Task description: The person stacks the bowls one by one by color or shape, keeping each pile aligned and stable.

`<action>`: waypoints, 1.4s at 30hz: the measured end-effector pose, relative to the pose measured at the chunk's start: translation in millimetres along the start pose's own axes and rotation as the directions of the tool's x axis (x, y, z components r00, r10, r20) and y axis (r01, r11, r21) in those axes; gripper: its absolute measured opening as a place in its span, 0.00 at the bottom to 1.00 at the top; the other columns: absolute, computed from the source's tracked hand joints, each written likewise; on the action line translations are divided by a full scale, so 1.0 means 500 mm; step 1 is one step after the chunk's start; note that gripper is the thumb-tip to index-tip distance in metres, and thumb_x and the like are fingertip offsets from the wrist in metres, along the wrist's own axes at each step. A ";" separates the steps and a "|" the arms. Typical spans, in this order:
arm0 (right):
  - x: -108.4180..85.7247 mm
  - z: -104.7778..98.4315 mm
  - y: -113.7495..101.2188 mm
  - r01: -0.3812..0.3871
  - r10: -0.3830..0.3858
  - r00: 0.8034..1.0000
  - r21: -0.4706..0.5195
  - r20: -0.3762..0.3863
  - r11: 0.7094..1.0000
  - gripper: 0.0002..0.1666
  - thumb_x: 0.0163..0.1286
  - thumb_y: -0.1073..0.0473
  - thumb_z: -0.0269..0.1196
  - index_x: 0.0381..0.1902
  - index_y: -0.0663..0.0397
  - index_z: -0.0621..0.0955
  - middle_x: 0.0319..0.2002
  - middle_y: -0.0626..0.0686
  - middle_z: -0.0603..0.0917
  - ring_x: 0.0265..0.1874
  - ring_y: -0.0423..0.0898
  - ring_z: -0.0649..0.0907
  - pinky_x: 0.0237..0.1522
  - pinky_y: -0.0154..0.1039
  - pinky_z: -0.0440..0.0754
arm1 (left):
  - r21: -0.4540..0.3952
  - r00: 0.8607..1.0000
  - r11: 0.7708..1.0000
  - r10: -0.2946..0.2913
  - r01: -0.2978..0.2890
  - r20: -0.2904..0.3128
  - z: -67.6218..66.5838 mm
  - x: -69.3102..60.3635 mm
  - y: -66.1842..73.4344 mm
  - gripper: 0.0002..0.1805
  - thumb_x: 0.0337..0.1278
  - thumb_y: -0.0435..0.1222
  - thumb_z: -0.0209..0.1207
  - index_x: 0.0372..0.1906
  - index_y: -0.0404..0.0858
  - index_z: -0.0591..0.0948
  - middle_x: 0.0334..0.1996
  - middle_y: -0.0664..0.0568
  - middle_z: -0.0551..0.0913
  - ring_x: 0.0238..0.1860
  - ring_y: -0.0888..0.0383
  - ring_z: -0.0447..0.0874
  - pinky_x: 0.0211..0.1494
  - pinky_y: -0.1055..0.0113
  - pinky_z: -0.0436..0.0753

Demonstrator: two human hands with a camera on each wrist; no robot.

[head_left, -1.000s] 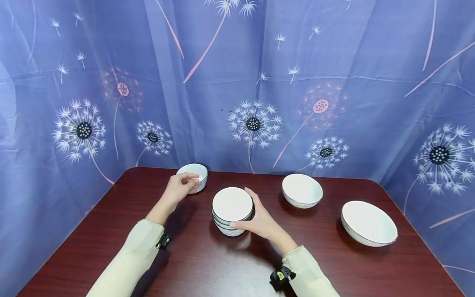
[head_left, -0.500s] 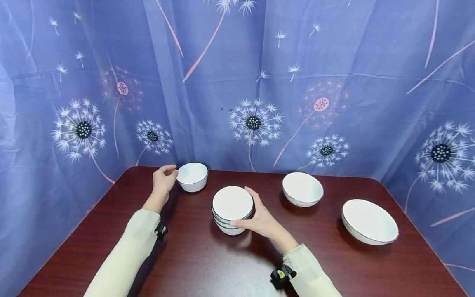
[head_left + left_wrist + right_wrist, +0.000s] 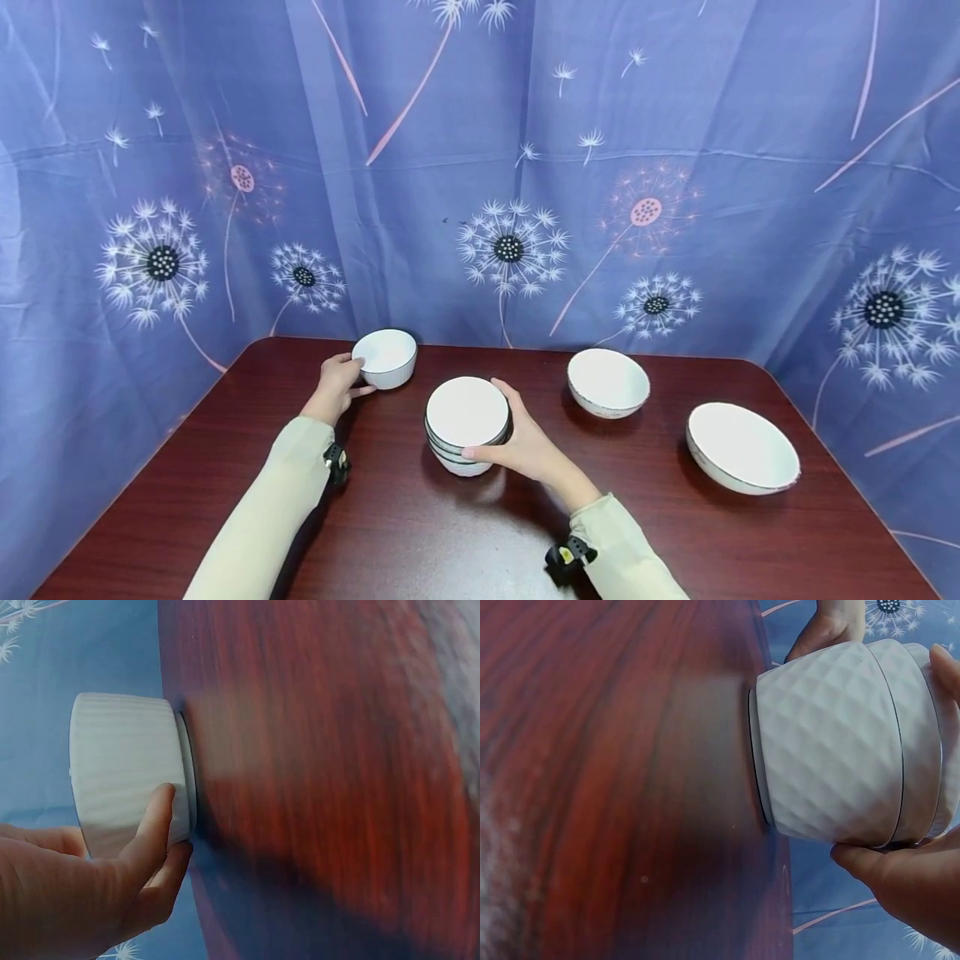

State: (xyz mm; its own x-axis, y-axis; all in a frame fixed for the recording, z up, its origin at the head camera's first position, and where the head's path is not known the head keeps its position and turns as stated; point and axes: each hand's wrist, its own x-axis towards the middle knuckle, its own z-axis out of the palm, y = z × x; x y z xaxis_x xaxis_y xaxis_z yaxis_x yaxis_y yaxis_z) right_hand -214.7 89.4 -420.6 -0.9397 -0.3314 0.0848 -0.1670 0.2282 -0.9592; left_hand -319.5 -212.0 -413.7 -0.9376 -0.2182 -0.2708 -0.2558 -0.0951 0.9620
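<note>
My left hand (image 3: 337,386) is at the left side of a small white ribbed bowl (image 3: 392,377) near the table's back edge. In the left wrist view the hand (image 3: 105,885) has its fingers around the wall of that bowl (image 3: 124,765), thumb at the rim side. At the middle of the table stands a stack of white bowls (image 3: 467,417) with dark rims. My right hand (image 3: 528,442) grips the stack from its right side. The right wrist view shows the diamond-textured lowest bowl (image 3: 829,742) upright on the table, with the right hand (image 3: 915,885) around the upper bowls.
Right of the stack, a white bowl (image 3: 609,385) stands toward the back of the table (image 3: 420,533). A wider white bowl (image 3: 742,450) is near the right edge. A blue curtain (image 3: 405,208) with dandelion prints hangs behind the table.
My left hand has moved left from over the ribbed bowl to its outer left side, and its fingers have come against the wall. The right hand stays on the stack.
</note>
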 end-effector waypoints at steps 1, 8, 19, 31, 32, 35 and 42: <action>0.000 0.000 0.000 0.000 0.000 1.000 0.000 0.000 1.000 0.63 0.48 0.56 0.77 0.75 0.46 0.52 0.67 0.59 0.65 0.63 0.54 0.69 0.66 0.55 0.65 | -0.004 1.000 1.000 -0.004 0.004 0.006 0.001 0.001 -0.002 0.31 0.68 0.28 0.40 0.72 0.24 0.49 0.68 0.28 0.55 0.63 0.38 0.64 0.57 0.50 0.80; -0.003 0.002 0.003 -0.006 0.006 1.000 -0.003 -0.003 1.000 0.64 0.47 0.56 0.78 0.74 0.44 0.52 0.66 0.59 0.66 0.62 0.54 0.70 0.66 0.56 0.66 | -0.019 1.000 1.000 -0.017 0.017 -0.003 0.003 0.008 -0.010 0.32 0.60 0.23 0.36 0.72 0.23 0.52 0.67 0.27 0.57 0.62 0.37 0.65 0.52 0.51 0.82; -0.001 0.004 0.000 0.001 -0.001 1.000 0.004 0.002 1.000 0.63 0.48 0.57 0.77 0.74 0.45 0.52 0.68 0.58 0.64 0.62 0.53 0.70 0.66 0.54 0.66 | -0.049 0.997 0.998 0.041 -0.044 -0.068 0.002 0.001 -0.010 0.30 0.58 0.23 0.37 0.68 0.19 0.57 0.63 0.26 0.61 0.46 0.42 0.78 0.39 0.57 0.88; -0.004 0.002 -0.004 0.001 -0.001 1.000 0.008 0.009 1.000 0.63 0.48 0.56 0.77 0.74 0.47 0.51 0.68 0.57 0.64 0.63 0.54 0.69 0.66 0.54 0.65 | -0.068 0.989 0.987 0.149 -0.147 0.022 0.012 -0.059 0.044 0.28 0.62 0.24 0.38 0.68 0.21 0.61 0.57 0.28 0.68 0.23 0.62 0.81 0.38 0.57 0.88; -0.004 0.002 -0.004 0.000 0.000 1.000 0.011 0.008 1.000 0.63 0.48 0.57 0.77 0.74 0.46 0.51 0.68 0.57 0.64 0.63 0.54 0.69 0.66 0.54 0.66 | -0.067 0.987 0.986 0.155 -0.152 0.034 0.013 -0.065 0.049 0.27 0.63 0.24 0.39 0.68 0.22 0.61 0.57 0.28 0.68 0.23 0.62 0.81 0.37 0.58 0.88; -0.003 0.001 -0.005 0.004 -0.004 1.000 0.015 0.005 1.000 0.63 0.48 0.57 0.77 0.74 0.47 0.52 0.68 0.58 0.64 0.63 0.54 0.69 0.66 0.54 0.66 | -0.065 0.983 0.985 0.166 -0.162 0.073 0.019 -0.083 0.062 0.27 0.64 0.25 0.39 0.68 0.23 0.61 0.58 0.28 0.68 0.24 0.63 0.82 0.35 0.61 0.88; -0.001 -0.002 -0.002 0.008 -0.009 1.000 0.029 0.020 1.000 0.63 0.48 0.59 0.77 0.74 0.48 0.50 0.68 0.58 0.64 0.62 0.54 0.70 0.66 0.52 0.65 | -0.073 0.970 0.982 0.183 -0.174 0.157 0.040 -0.125 0.086 0.26 0.66 0.25 0.41 0.68 0.24 0.62 0.60 0.27 0.67 0.26 0.62 0.83 0.37 0.61 0.88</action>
State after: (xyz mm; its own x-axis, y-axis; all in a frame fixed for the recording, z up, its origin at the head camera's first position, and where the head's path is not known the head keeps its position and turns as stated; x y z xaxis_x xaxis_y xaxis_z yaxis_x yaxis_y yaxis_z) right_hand -214.4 90.0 -419.4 -0.9320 -0.3515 0.0880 -0.1663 0.1991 -0.9658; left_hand -276.7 -183.2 -354.5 -0.9938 -0.0763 -0.0812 -0.0712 -0.1262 0.9895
